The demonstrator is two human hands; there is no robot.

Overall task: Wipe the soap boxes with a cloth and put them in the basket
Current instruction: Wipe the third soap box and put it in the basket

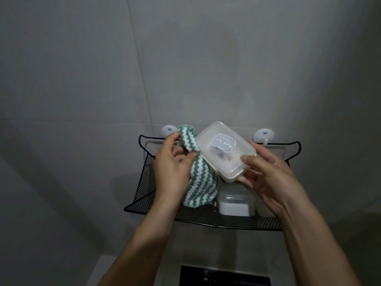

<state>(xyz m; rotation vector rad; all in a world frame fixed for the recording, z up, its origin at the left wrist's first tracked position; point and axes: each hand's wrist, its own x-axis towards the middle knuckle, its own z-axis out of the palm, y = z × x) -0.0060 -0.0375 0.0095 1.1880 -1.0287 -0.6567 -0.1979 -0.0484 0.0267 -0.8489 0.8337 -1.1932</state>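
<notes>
— Left hand (173,164): what's its grip on?
— Fingers and thumb pinch the green-and-white striped cloth (198,178), which hangs against the left side of the soap box (224,150).
— And the right hand (268,174)?
— Its grip is round the box's right end, thumb on the clear lid, box tilted above the black mesh basket (165,211).
— Anything inside?
— A second soap box (235,205) sits in the basket, under the held one.
</notes>
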